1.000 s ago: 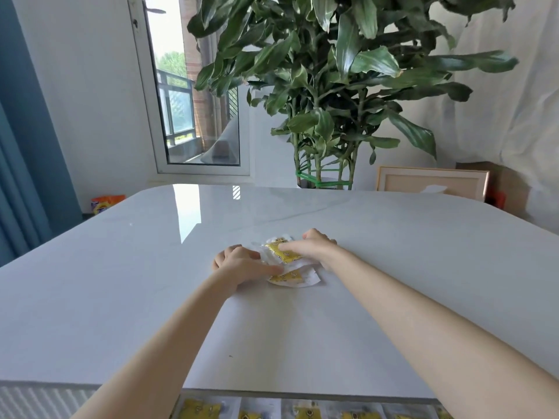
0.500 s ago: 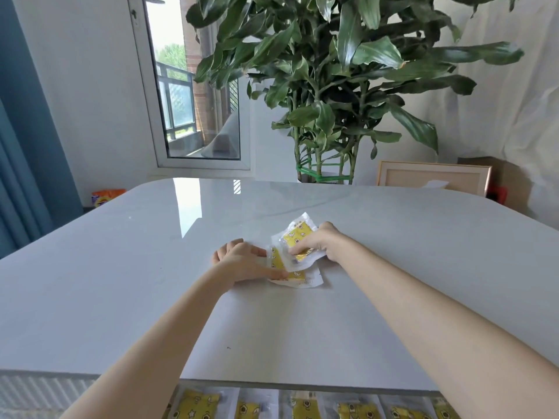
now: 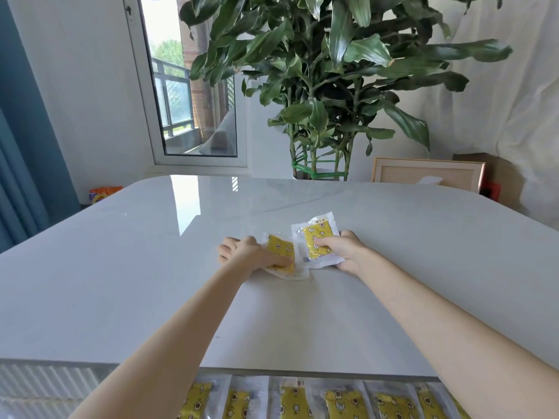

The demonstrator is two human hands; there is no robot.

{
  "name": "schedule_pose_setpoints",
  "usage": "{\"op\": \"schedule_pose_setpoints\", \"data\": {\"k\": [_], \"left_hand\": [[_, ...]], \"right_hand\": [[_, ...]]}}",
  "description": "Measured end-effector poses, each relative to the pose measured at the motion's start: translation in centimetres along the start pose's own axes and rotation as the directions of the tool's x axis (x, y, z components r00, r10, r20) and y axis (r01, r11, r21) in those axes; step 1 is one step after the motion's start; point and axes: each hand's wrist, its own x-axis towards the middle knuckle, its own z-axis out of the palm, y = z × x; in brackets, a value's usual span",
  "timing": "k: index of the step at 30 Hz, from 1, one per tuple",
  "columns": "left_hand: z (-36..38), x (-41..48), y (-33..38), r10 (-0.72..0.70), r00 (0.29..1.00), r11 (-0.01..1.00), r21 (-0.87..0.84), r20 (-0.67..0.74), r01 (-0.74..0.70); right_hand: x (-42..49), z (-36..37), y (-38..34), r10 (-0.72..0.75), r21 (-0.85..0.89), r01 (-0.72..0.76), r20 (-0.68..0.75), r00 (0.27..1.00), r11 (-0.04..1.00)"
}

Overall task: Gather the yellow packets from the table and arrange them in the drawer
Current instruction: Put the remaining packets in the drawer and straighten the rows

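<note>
plant [image 3: 326, 71]: stems bound with green band;
window [image 3: 193, 101]: left of plant;
picture frame [image 3: 426, 175]: right of plant;
curtain [image 3: 18, 176]: blue, far left

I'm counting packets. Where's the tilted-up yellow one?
Head view: the tilted yellow packet is mid-table, pinched by the right hand, just right of the flat packet under the left hand.
</note>
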Motion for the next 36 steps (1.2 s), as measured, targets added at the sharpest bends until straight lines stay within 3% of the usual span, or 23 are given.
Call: {"op": "schedule_pose_setpoints", "data": {"k": [4, 7, 11, 18, 23, 28, 32, 36], "left_hand": [[0.1, -0.4, 0.2, -0.012, 1.0, 0.995, -0.096, 0.014, 0.013], [-0.3, -1.4, 0.4, -0.007, 0.997, 0.966, -0.259, 0.077, 0.027], [-1.6, -4.0, 0.5, 0.096, 0.99, 0.877, -0.479, 0.101, -0.036], [-2.8, -11.2, -0.1, 0.25, 0.951, 0.705, -0.707, 0.181, -0.05], [-2.2, -16.4, -1.3, 0.289, 0.928, 0.698, -0.715, 0.236, -0.036], [-1.4, -21.0, -2.9, 0.261, 0.909, 0.736, -0.676, 0.326, 0.031], [-0.5, -23.4, -4.1, 0.288, 0.825, 0.822, -0.568, 0.486, 0.048], [1.5, -24.3, -4.9, 0.243, 0.728, 0.88, -0.462, 0.641, 0.114]], "right_hand": [[-1.0, -0.4, -0.1, -0.016, 0.014, 0.016, 0.023, 1.0, 1.0], [-2.3, -0.8, -0.5, -0.05, 0.004, 0.05, 0.009, 0.999, 0.999], [-5.5, -2.0, -1.4, -0.107, 0.053, 0.106, 0.027, 0.994, 0.993], [-14.5, -5.7, -2.0, -0.159, 0.104, 0.147, 0.116, 0.98, 0.984], [-20.0, -8.6, -0.3, -0.141, 0.064, 0.132, 0.168, 0.976, 0.989], [-23.8, -11.8, 2.1, -0.028, -0.018, 0.032, 0.21, 0.977, 0.999], [-25.7, -14.4, 4.5, 0.131, -0.08, -0.114, 0.273, 0.953, 0.99], [-26.0, -16.2, 7.2, 0.28, -0.192, -0.237, 0.239, 0.93, 0.952]]}}
